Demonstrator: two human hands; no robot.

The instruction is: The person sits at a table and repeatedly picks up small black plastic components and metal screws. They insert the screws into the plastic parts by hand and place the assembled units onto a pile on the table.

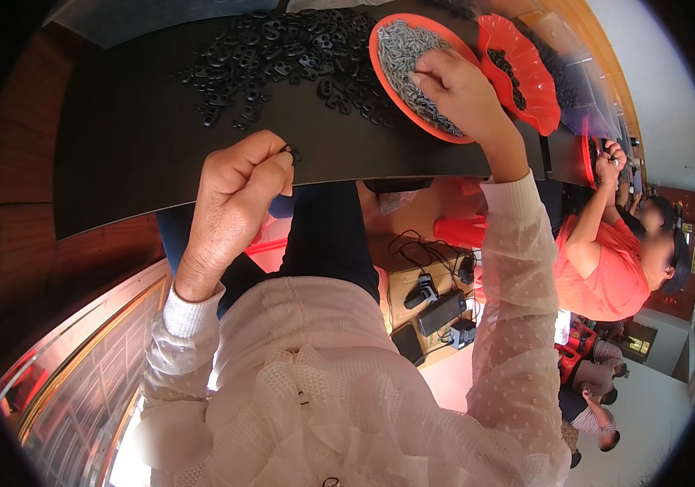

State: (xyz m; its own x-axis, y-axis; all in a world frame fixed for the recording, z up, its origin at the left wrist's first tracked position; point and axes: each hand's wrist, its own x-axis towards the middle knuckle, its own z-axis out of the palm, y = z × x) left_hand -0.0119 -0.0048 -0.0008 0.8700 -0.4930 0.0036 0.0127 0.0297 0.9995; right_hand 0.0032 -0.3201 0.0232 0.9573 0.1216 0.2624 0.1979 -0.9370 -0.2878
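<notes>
My left hand (238, 191) is closed near the front edge of the dark table, thumb pressed against the curled fingers. A small black plastic piece (295, 152) pokes out of that pinch, most of it hidden. Over a red plate (375, 50) my right hand (462, 91) has its thumb and fingertips pinched together. Many small grey metal pieces (404, 61), which look like springs, fill this plate. Whether one sits between my right fingertips is too small to tell. Loose black plastic pieces with holes (270, 53) lie heaped left of the plate.
A wavy-rimmed red dish (532, 77) with small dark parts stands right of the plate. Beyond it is a clear plastic bin (578, 81). Chargers and cables (436, 304) lie on a box below the table. A person in a red shirt (603, 264) works at the right.
</notes>
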